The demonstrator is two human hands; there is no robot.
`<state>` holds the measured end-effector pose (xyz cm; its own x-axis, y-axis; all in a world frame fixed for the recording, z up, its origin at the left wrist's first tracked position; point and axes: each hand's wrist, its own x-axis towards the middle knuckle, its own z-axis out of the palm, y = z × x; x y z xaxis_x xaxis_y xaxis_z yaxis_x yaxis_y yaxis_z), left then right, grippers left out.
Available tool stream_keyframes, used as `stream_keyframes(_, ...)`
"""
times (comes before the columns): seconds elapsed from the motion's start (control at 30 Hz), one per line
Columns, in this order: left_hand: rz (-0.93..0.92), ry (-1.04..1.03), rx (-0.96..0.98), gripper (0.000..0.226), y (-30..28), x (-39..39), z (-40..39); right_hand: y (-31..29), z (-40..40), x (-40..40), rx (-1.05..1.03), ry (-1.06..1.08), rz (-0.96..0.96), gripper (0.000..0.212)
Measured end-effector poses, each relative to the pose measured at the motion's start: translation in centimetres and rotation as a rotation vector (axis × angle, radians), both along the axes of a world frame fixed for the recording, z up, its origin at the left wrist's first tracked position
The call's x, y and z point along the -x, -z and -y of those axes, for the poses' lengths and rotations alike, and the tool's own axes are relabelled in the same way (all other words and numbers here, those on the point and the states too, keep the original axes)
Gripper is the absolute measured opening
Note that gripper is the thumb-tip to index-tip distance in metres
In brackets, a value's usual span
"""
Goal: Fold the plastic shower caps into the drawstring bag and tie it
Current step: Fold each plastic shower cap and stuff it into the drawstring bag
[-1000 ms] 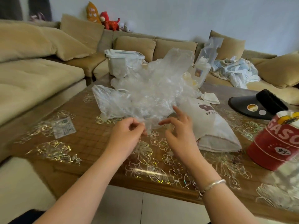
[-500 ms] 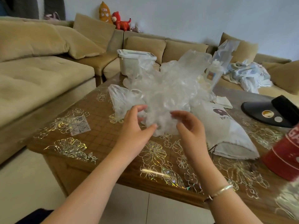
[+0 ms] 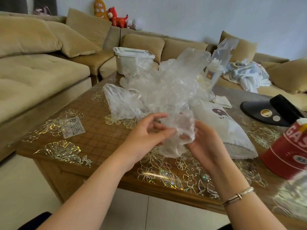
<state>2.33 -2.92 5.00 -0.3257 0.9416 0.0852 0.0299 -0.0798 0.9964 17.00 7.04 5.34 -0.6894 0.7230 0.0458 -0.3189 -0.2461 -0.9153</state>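
Shower caps (image 3: 166, 83) of clear, crinkled plastic stand in a tall loose heap on the patterned wooden surface (image 3: 99, 138), in the single head view. The near end of the heap is lifted off the surface between 2 hands. The left hand (image 3: 147, 135) has its fingers curled in toward the plastic, thumb and fingertips pinching a gathered fold at the near edge. The right hand (image 3: 204, 143) cups the same fold from the other side, fingers bent round it so the plastic bunches between both palms; a thin bracelet (image 3: 239, 195) sits on that wrist.

Just to the right of the heap, touching its base, lies the white drawstring bag (image 3: 229, 130), flat on the surface, with a dark printed logo facing up. Beyond the heap, at the far edge of the surface, stands a white lidded plastic tub (image 3: 126, 63), and next to it a tall clear packet (image 3: 219, 63) stands upright. A black visor cap (image 3: 272, 112) rests to the right, well apart from the hands, and a red tin (image 3: 289, 151) with white lettering stands at the right edge. A small clear wrapper (image 3: 71, 127) lies flat on the left part of the surface. A beige sofa (image 3: 41, 72) wraps round behind, with crumpled cloth (image 3: 249, 75) on its right seat.
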Motion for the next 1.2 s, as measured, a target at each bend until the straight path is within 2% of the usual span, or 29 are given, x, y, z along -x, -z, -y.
stream_keyframes(0.07,0.0,-0.051,0.03,0.03,0.4,0.0,-0.3,0.1,0.1,0.1,0.011,-0.075,-0.019,0.033)
stream_keyframes(0.17,0.062,-0.177,0.023,0.013,0.8,0.3,-0.6,0.4,0.2,0.5,0.016,-0.076,0.022,0.035)
stream_keyframes(0.23,0.097,-0.245,-0.005,0.009,0.7,0.5,-0.6,0.7,0.3,0.6,0.005,-0.044,0.087,0.039)
stream_keyframes(0.37,0.17,-0.291,-0.025,0.001,0.5,0.7,-0.7,1.0,0.1,0.3,-0.046,0.004,0.253,0.023)
stream_keyframes(0.57,0.28,-0.36,-0.007,0.008,0.8,1.6,-0.3,1.1,-0.6,-0.4,-0.097,0.118,0.444,0.021)
stream_keyframes(0.63,0.134,-0.413,-0.015,0.007,1.0,1.6,-0.3,1.2,-0.5,-0.3,-0.086,0.159,0.435,0.03)
stream_keyframes(0.73,-0.249,-0.443,-0.037,0.008,1.4,1.4,-0.3,1.3,-0.7,-0.3,-0.017,0.229,0.37,0.046)
stream_keyframes(0.8,-0.44,-0.396,-0.003,0.01,1.7,1.2,-0.3,1.3,-0.8,-0.2,0.007,0.279,0.315,0.044)
stream_keyframes(0.87,-0.51,-0.347,0.058,0.014,2.2,1.1,-0.4,1.3,-0.9,-0.1,0.006,0.329,0.292,0.034)
stream_keyframes(0.93,-0.447,-0.334,0.097,0.021,2.2,1.2,-0.5,1.1,-0.9,0.0,0.009,0.338,0.282,0.024)
stream_keyframes(1.03,-0.152,-0.27,0.097,0.027,1.2,1.6,-0.5,0.7,-0.9,-0.2,0.007,0.204,0.298,0.018)
stream_keyframes(1.13,0.043,-0.01,0.206,0.054,0.4,1.8,-0.3,0.6,-0.4,0.0,-0.047,0.063,0.379,0.025)
stream_keyframes(1.2,0.041,0.166,0.315,0.057,0.6,1.3,0.1,0.7,-0.2,0.2,-0.057,0.059,0.387,0.035)
